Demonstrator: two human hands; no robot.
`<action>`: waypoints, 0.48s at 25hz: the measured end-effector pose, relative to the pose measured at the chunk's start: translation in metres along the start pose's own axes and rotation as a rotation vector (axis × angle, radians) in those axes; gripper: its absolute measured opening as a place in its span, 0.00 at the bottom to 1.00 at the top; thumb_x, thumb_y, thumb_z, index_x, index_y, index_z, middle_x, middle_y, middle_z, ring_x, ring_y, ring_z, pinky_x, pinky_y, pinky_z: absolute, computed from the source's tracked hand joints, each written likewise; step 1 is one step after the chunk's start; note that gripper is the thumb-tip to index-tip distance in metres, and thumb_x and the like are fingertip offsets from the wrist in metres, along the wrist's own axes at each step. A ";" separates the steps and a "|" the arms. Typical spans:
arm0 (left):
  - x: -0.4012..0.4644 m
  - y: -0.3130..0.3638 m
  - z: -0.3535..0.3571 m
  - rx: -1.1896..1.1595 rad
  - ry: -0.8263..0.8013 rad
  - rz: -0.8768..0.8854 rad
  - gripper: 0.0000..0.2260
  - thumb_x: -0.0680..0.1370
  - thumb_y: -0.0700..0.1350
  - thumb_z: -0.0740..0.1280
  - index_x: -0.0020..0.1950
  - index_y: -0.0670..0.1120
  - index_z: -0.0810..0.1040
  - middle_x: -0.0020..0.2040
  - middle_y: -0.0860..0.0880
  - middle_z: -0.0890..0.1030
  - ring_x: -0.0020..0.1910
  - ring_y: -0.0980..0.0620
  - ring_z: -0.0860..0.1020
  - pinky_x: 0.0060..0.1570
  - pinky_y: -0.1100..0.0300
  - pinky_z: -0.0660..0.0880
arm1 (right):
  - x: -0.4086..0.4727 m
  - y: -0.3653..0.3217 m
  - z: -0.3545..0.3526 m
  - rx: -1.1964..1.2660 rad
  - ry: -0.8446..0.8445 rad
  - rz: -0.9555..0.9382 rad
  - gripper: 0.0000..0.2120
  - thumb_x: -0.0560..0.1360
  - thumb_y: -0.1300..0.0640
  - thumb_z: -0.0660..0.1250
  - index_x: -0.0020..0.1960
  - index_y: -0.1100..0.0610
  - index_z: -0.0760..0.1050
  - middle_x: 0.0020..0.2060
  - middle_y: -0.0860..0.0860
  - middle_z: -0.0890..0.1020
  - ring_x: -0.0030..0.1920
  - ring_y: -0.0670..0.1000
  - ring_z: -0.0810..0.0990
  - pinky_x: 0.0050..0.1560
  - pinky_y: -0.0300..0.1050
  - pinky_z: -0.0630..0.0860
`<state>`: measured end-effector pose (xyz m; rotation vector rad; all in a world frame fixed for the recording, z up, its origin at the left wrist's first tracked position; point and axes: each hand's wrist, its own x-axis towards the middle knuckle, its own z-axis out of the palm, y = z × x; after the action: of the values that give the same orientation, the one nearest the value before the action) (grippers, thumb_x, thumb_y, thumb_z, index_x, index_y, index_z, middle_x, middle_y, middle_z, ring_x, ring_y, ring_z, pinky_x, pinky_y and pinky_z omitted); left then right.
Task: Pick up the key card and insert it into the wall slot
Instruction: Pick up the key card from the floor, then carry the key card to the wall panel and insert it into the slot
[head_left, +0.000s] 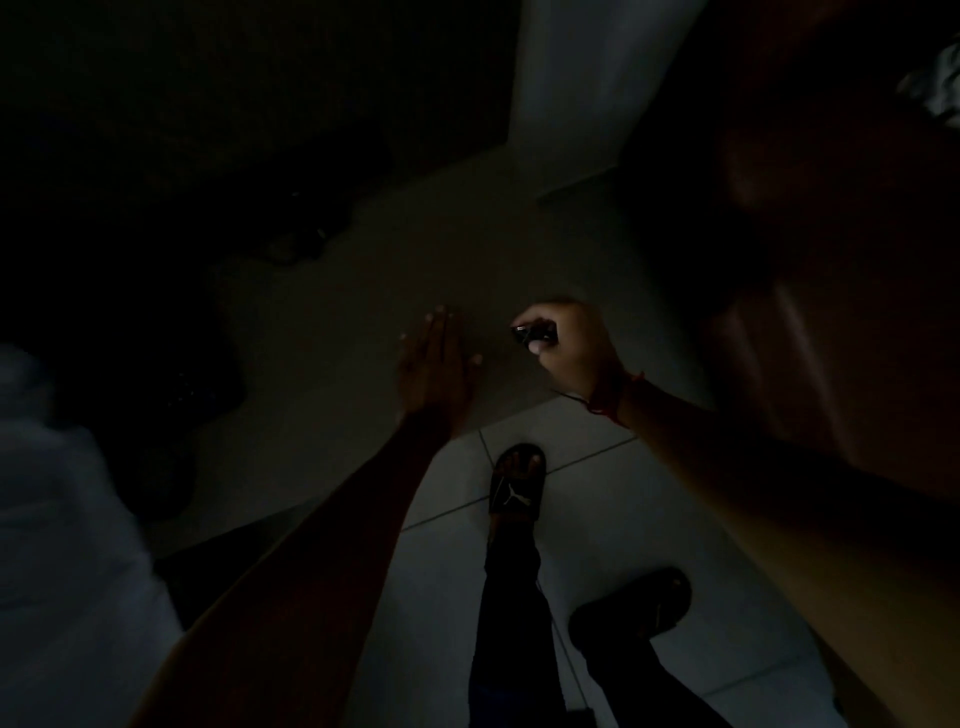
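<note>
The room is very dark. My right hand (569, 348) is curled around a small dark flat object, the key card (535, 332), pinched between thumb and fingers above a dim surface. A red thread band circles that wrist. My left hand (434, 369) lies flat with fingers extended, palm down, just left of the right hand and holding nothing. No wall slot can be made out in the darkness.
A pale wall strip (576, 78) rises at the top centre. A brown wooden door or panel (841, 260) fills the right side. White fabric (57, 519) lies at the left. My feet in black slides (517, 483) stand on light floor tiles (597, 519).
</note>
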<state>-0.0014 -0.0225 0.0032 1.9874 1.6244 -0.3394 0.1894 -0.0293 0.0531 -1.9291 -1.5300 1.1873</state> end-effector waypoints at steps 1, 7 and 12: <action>-0.003 0.008 -0.015 0.020 0.011 0.013 0.29 0.86 0.55 0.53 0.84 0.45 0.51 0.85 0.45 0.49 0.84 0.46 0.49 0.82 0.43 0.43 | -0.002 -0.011 -0.017 0.033 0.024 0.016 0.14 0.70 0.71 0.67 0.53 0.61 0.80 0.52 0.59 0.84 0.55 0.56 0.82 0.56 0.46 0.78; -0.008 0.105 -0.175 0.073 0.258 0.230 0.28 0.86 0.55 0.54 0.82 0.41 0.57 0.84 0.42 0.55 0.84 0.46 0.53 0.82 0.44 0.48 | -0.024 -0.096 -0.161 0.171 0.247 0.083 0.08 0.67 0.65 0.75 0.46 0.61 0.82 0.42 0.59 0.87 0.45 0.57 0.85 0.46 0.50 0.80; -0.038 0.228 -0.338 0.084 0.415 0.406 0.27 0.86 0.55 0.53 0.83 0.43 0.57 0.84 0.44 0.56 0.84 0.49 0.53 0.83 0.45 0.47 | -0.068 -0.179 -0.313 0.210 0.396 0.019 0.12 0.65 0.67 0.77 0.48 0.64 0.81 0.43 0.64 0.85 0.42 0.58 0.83 0.46 0.54 0.79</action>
<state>0.1599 0.1057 0.3574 2.5089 1.3947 0.1738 0.3360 0.0227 0.3856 -1.8990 -1.1373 0.8651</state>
